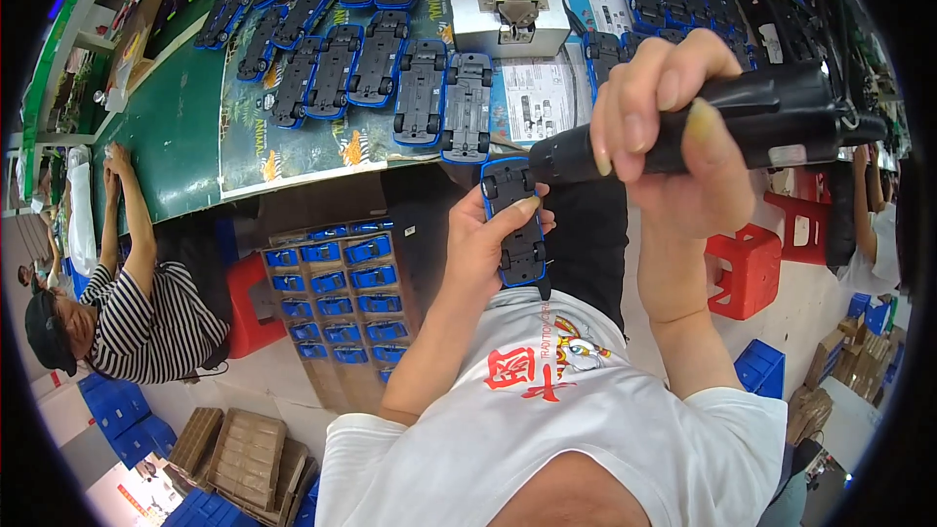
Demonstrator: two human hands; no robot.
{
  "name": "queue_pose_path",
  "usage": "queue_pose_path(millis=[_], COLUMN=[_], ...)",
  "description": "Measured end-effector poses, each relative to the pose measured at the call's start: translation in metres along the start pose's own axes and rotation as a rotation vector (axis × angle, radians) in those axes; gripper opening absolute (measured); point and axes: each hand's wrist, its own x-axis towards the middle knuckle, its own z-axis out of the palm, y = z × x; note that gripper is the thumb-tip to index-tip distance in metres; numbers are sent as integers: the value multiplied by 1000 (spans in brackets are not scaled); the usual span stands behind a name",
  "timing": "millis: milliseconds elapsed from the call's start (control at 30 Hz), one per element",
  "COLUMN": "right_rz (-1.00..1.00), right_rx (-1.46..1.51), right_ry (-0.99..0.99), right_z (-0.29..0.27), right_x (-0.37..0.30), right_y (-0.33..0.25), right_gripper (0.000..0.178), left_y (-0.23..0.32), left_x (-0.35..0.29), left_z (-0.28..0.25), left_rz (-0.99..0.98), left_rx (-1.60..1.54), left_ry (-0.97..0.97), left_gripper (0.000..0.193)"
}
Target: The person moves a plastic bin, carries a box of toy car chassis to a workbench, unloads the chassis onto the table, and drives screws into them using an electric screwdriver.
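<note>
My left hand [488, 234] grips a blue toy car [513, 220] with its black underside turned up, the thumb lying across the chassis. Closed around a black electric screwdriver [781, 112], my right hand [673, 127] holds the tool nearly level. Its narrow end meets the car's far end; the bit itself is too hard to make out. Just beyond, on the green workbench [176, 161], several more toy cars [468, 102] lie underside up in rows.
A metal fixture [508, 0] stands at the bench's middle back. A compartment tray of blue cars [332, 283] is left of my lap. Red stools [745, 268] stand on both sides. A co-worker in a striped shirt [161, 322] sits at the left.
</note>
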Motion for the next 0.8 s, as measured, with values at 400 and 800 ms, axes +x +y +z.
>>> queue_pose_path(millis=[400, 800], right_rz=[81, 169], right_rx=[-66, -88], right_ry=[169, 39], right_z=[15, 17], right_x=[-13, -17], right_y=[1, 16], right_gripper=[22, 26], left_y=[0, 2], left_x=[-6, -13], left_z=[9, 8], left_rz=[0, -40], left_rx=[52, 112], left_ry=[-5, 25], left_gripper=[25, 24])
